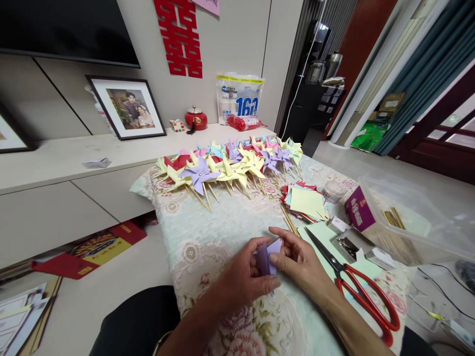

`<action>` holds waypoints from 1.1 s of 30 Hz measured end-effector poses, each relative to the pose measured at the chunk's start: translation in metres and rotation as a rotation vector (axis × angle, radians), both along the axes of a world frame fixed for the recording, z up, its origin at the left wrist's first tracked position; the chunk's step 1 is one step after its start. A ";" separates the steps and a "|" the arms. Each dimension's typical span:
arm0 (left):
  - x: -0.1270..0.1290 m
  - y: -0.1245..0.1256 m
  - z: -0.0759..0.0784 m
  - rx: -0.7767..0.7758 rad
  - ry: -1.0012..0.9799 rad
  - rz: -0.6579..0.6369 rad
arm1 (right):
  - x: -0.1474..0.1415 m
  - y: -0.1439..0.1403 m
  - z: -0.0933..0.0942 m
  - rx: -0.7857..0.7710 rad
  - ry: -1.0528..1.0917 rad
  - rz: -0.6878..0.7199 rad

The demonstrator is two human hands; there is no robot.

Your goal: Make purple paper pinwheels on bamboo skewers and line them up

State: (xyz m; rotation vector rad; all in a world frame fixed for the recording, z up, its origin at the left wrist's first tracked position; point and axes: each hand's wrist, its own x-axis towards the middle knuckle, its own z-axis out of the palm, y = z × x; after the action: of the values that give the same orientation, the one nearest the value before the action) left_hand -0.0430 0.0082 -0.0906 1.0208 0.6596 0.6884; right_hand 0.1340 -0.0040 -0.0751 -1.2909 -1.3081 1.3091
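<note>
A small piece of purple paper (264, 258), bent or folded, is held between both hands above the flowered tablecloth. My left hand (248, 269) curls around its left side, thumb stretched along the lower edge. From the right, my right hand (297, 254) pinches the paper between thumb and fingers. Large red-handled scissors (347, 272) lie beside my right wrist on pale green paper (317, 237). Beyond the hands is a stack of coloured paper squares (307, 201), a yellow one on top, with a few thin wooden sticks (289, 220) next to it.
Many paper pinwheels (230, 165) on sticks lie across the table's far end. At right stand a small open box (351, 247) of dark pins, a roll of tape (334, 190) and a clear plastic bin (401, 217) with sticks. A cabinet (48, 163) runs along the wall.
</note>
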 end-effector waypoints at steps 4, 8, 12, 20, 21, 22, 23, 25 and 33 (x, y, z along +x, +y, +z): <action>0.001 -0.002 0.000 0.036 0.031 0.004 | -0.002 -0.001 -0.002 0.020 -0.008 0.013; -0.002 -0.001 0.000 0.078 -0.126 -0.036 | -0.005 0.000 0.005 -0.022 0.102 0.009; -0.006 -0.001 0.006 0.049 -0.199 -0.045 | -0.004 0.001 0.007 -0.052 0.175 -0.010; -0.010 -0.005 0.009 -0.071 -0.218 0.066 | 0.001 0.002 0.003 -0.081 0.276 -0.075; -0.011 -0.005 0.010 -0.088 -0.217 0.085 | 0.001 0.002 0.005 -0.097 0.298 -0.091; -0.011 -0.006 0.011 -0.104 -0.219 0.095 | 0.001 0.002 0.007 -0.117 0.320 -0.107; -0.011 -0.006 0.013 -0.117 -0.225 0.096 | 0.001 0.002 0.008 -0.138 0.343 -0.119; -0.011 -0.006 0.017 -0.135 -0.233 0.100 | 0.001 0.002 0.010 -0.178 0.386 -0.127; -0.008 0.001 0.011 -0.167 -0.093 0.291 | 0.001 0.001 0.008 -0.180 0.366 -0.072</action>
State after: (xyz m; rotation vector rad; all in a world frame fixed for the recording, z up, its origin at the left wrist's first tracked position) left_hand -0.0505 0.0089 -0.0793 0.7412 0.7792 0.9124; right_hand 0.1349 -0.0025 -0.0673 -1.1375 -0.8991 1.5529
